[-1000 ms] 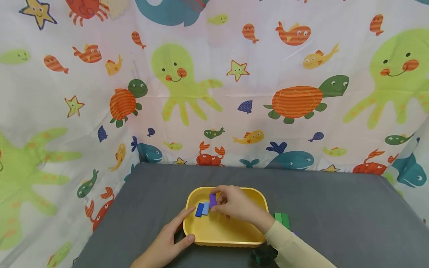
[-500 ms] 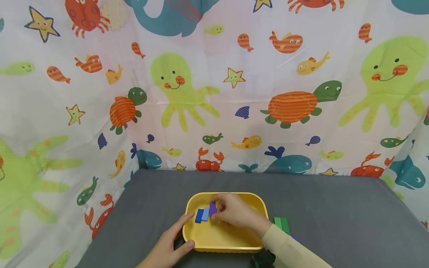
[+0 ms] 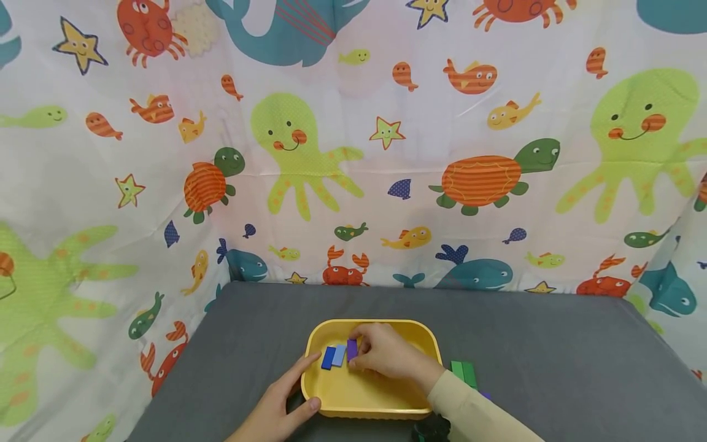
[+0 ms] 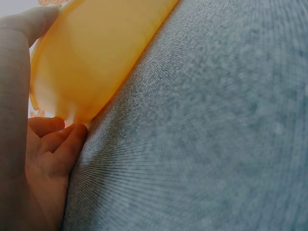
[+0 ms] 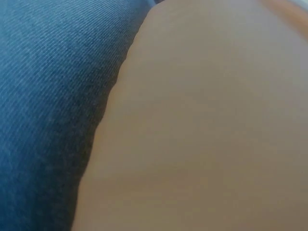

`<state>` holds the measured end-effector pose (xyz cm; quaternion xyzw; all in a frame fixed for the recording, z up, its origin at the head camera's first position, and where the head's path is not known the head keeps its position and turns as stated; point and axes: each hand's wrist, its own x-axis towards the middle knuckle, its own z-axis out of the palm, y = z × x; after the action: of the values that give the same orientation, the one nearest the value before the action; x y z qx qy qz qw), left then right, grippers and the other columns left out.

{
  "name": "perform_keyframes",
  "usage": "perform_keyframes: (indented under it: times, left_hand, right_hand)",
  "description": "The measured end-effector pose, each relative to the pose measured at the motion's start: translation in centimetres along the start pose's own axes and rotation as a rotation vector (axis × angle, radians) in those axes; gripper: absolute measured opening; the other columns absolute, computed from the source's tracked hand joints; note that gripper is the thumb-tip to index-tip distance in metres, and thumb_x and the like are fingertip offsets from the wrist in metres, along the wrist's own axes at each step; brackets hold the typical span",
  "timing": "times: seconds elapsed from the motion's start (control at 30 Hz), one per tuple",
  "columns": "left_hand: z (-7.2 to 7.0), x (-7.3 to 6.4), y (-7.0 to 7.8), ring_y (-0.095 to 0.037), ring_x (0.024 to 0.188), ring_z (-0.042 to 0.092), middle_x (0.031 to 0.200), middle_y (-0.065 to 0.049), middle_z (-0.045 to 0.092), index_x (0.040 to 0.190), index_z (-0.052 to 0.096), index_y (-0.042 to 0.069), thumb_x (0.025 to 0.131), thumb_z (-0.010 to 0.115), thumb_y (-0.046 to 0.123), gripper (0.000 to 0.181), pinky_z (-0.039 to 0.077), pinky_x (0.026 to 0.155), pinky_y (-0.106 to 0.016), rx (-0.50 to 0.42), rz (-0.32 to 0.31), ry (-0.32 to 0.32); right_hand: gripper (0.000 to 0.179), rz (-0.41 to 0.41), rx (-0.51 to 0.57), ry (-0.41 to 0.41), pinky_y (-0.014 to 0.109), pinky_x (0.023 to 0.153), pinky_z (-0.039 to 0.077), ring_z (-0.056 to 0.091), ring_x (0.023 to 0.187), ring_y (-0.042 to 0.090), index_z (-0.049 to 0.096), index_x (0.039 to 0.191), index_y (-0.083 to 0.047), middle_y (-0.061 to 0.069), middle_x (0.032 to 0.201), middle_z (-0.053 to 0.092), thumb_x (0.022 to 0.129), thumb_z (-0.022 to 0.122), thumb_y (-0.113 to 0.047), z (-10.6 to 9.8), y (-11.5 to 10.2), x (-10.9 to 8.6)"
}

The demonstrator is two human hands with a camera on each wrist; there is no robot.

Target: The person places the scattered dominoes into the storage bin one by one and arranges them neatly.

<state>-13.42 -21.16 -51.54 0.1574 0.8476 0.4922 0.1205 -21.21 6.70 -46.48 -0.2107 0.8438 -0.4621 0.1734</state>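
Observation:
In the head view, a yellow tray [image 3: 353, 396] stands on the grey surface. At its left near corner my left hand [image 3: 278, 402] holds it, thumb at the near rim and a finger along the left side. The left wrist view has the thumb [image 4: 41, 21] at the rim and fingertips against the wall. My right hand [image 3: 389, 353] reaches into the tray and pinches a purple block [image 3: 351, 351] between thumb and finger. Beside it lie a light blue block [image 3: 339, 355] and a dark blue block [image 3: 328, 358], touching. Sleeve fabric [image 5: 192, 120] fills most of the right wrist view.
Right of the tray are green blocks [image 3: 463, 372]; a purple piece [image 3: 485, 395] shows partly behind the sleeve. A black object [image 3: 431, 428] sits under the forearm at the bottom edge. A curtain [image 3: 353, 178] with sea animals hangs behind the grey surface [image 3: 552, 356].
The purple block in my right hand has come slightly nearer or lower, now about level with the light blue block. My left hand stays on the tray. The head view has tilted up a little.

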Motion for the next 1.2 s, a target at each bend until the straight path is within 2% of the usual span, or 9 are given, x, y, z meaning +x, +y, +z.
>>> perform_keyframes:
  times: [0.17, 0.4, 0.67, 0.97, 1.2]
  left_hand:
    - [0.05, 0.1, -0.32, -0.035, 0.161, 0.035, 0.175, -0.006, 0.036, 0.169, 0.041, 0.034, 0.11, 0.067, 0.042, 0.064, 0.033, 0.11, -0.013, -0.005, -0.006, -0.001]
    - [-0.07, 0.06, -0.37, -0.036, 0.161, 0.033, 0.175, -0.007, 0.035, 0.17, 0.04, 0.031, 0.111, 0.067, 0.04, 0.066, 0.032, 0.109, -0.01, -0.025, 0.006, -0.006]
    - [-0.01, 0.03, -0.42, -0.031, 0.16, 0.035, 0.175, -0.003, 0.036, 0.17, 0.04, 0.032, 0.111, 0.067, 0.039, 0.065, 0.033, 0.111, -0.013, -0.012, 0.019, -0.002]
    - [0.14, 0.0, -0.64, -0.033, 0.16, 0.034, 0.175, -0.005, 0.035, 0.17, 0.04, 0.033, 0.111, 0.066, 0.039, 0.065, 0.033, 0.109, -0.01, -0.035, 0.013, -0.008]
    - [0.1, -0.08, -0.51, -0.031, 0.16, 0.034, 0.176, -0.004, 0.034, 0.17, 0.04, 0.032, 0.111, 0.066, 0.038, 0.065, 0.033, 0.109, -0.01, -0.037, 0.011, -0.003]
  right_hand:
    - [0.043, -0.001, -0.035, -0.01, 0.027, 0.048, 0.05, 0.057, 0.052, 0.016, 0.072, 0.125, -0.002, 0.001, 0.076, 0.068, 0.09, 0.093, -0.014, 0.06, 0.34, 0.29]
    - [0.042, -0.035, -0.125, -0.009, 0.025, 0.057, 0.05, 0.059, 0.064, 0.014, 0.073, 0.122, -0.002, -0.001, 0.077, 0.065, 0.088, 0.094, -0.015, 0.1, 0.49, 0.74]
    - [0.043, -0.046, -0.166, -0.011, 0.025, 0.061, 0.048, 0.058, 0.07, 0.013, 0.073, 0.122, 0.0, -0.002, 0.078, 0.065, 0.087, 0.094, -0.014, 0.22, 0.34, 0.74]
    - [0.045, -0.03, -0.171, -0.021, 0.024, 0.061, 0.048, 0.059, 0.07, 0.013, 0.072, 0.126, 0.0, -0.003, 0.078, 0.066, 0.089, 0.093, -0.016, 0.23, 0.52, 0.7]
    - [0.047, -0.028, -0.132, -0.016, 0.026, 0.063, 0.051, 0.06, 0.07, 0.016, 0.071, 0.128, 0.001, -0.002, 0.079, 0.067, 0.089, 0.093, -0.014, 0.09, 0.42, 0.5]
